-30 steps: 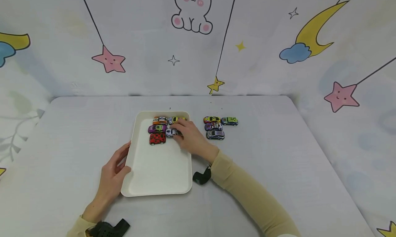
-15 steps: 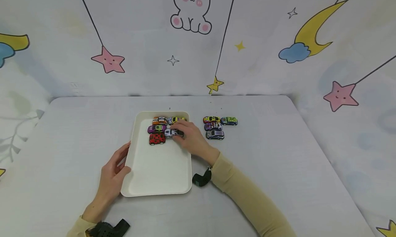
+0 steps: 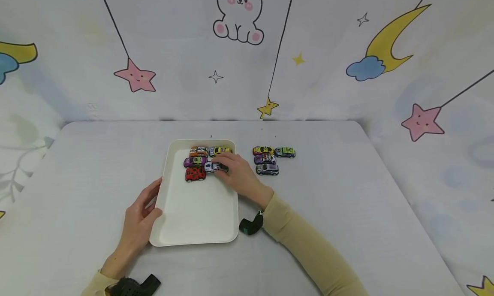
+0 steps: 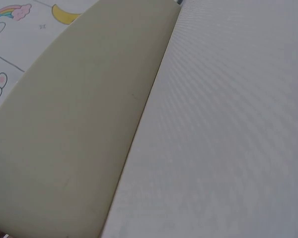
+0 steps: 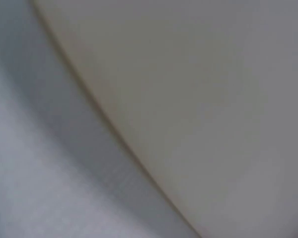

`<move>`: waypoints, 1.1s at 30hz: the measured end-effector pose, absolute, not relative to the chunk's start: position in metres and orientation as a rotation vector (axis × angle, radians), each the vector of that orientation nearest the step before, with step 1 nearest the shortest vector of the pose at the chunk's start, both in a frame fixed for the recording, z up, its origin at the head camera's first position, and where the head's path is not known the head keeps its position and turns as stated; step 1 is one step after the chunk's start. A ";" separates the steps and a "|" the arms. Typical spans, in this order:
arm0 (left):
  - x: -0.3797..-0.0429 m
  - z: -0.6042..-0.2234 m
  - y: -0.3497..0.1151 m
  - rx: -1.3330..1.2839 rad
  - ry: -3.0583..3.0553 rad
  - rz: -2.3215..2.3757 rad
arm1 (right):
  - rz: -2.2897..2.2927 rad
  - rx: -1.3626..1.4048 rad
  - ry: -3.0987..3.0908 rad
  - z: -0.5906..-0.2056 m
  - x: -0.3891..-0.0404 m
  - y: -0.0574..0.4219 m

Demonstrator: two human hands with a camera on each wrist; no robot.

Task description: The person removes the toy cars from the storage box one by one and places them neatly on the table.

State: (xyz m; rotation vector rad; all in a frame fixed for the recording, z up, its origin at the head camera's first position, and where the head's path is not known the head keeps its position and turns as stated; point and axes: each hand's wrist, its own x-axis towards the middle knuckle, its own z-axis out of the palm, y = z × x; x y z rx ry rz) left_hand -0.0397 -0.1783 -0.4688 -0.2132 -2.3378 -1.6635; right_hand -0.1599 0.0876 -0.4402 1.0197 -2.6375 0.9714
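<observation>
A white tray (image 3: pixel 193 214) lies on the table in the head view. My left hand (image 3: pixel 140 214) grips its left edge, thumb at the rim and fingers along the outer side. Inside the tray's far part, my right hand (image 3: pixel 243 176) pinches a white toy car (image 3: pixel 210 167), whose right end is partly covered by the fingers. Close around it stand an orange toy car (image 3: pixel 198 151), a yellow one (image 3: pixel 221 150), a purple one (image 3: pixel 194 161) and a red black-spotted one (image 3: pixel 195 174). Neither wrist view shows fingers clearly.
Right of the tray, on the table, stand a yellow-red toy car (image 3: pixel 263 150), a green one (image 3: pixel 285 152), a purple-white one (image 3: pixel 265 159) and a grey one (image 3: pixel 267 170). A pale surface (image 4: pixel 84 124) fills much of the left wrist view.
The white toy car has shifted slightly left in my right hand, toward the purple and red cars. My left hand stays at the tray's edge.
</observation>
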 end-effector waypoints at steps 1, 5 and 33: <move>-0.040 -0.469 -0.178 -0.213 -2.339 -1.661 | 0.963 1.021 -2.637 -0.440 -0.160 0.088; -0.040 -0.468 -0.179 -0.214 -2.347 -1.650 | 0.951 1.027 -2.620 -0.440 -0.160 0.088; -0.039 -0.471 -0.180 -0.231 -2.336 -1.639 | 1.059 1.069 -2.123 -0.462 -0.143 0.110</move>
